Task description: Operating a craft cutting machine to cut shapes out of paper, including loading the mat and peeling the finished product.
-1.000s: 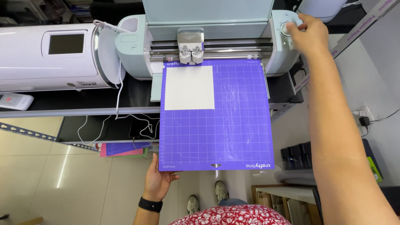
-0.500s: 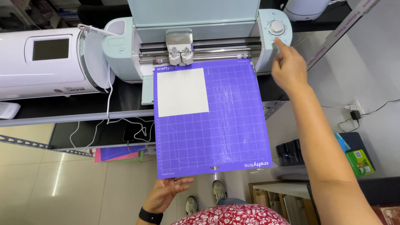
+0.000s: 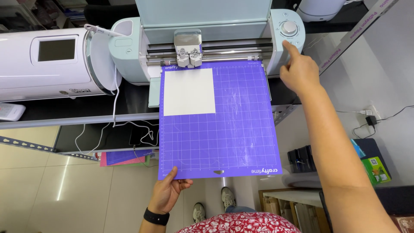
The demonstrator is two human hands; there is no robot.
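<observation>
Nearest to us, our left hand (image 3: 166,194) holds the near edge of the purple cutting mat (image 3: 217,125) by its left corner, fingers under the mat and the thumb on top, pinching it; a black band sits on that wrist. The mat reaches away from us, level, out over the floor, and its far edge lies under the carriage (image 3: 188,48) of the pale green cutting machine (image 3: 129,51). A white square sheet (image 3: 189,92) is stuck on the mat's far left corner. Our right hand (image 3: 299,71) is up at the machine's right end, index finger stretched out with its tip at the buttons just below the round dial (image 3: 289,28), the other fingers curled in. The machine stands on a dark worktop (image 3: 129,101), with a white machine (image 3: 43,60) just beside it on the left.
</observation>
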